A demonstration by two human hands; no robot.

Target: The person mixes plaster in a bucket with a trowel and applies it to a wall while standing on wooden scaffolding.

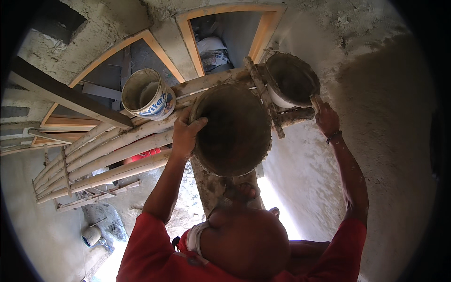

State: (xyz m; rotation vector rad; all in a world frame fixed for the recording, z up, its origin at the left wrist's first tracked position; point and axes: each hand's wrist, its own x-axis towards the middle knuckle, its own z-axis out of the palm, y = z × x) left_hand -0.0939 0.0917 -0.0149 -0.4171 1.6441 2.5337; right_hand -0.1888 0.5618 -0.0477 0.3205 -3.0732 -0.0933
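My left hand (187,131) grips the left rim of a large, round, cement-crusted dark tub (232,131), with the thumb over the edge. The tub is held over a dirty plank (204,188). My right hand (326,117) is closed at the front right edge of a smaller mortar-caked container (286,80); exactly what it holds there is unclear. A rough stick (260,89) lies between the two containers. A white bucket (148,105), crusted inside, stands left of the large tub on bamboo poles.
Bamboo scaffold poles (112,150) run leftward beside a dark wooden beam (70,96). Wood-framed openings (263,26) are in the wall ahead. A plastered wall (385,141) rises at the right. Someone's red clothing (145,153) shows under the poles. A drum (91,235) lies far below left.
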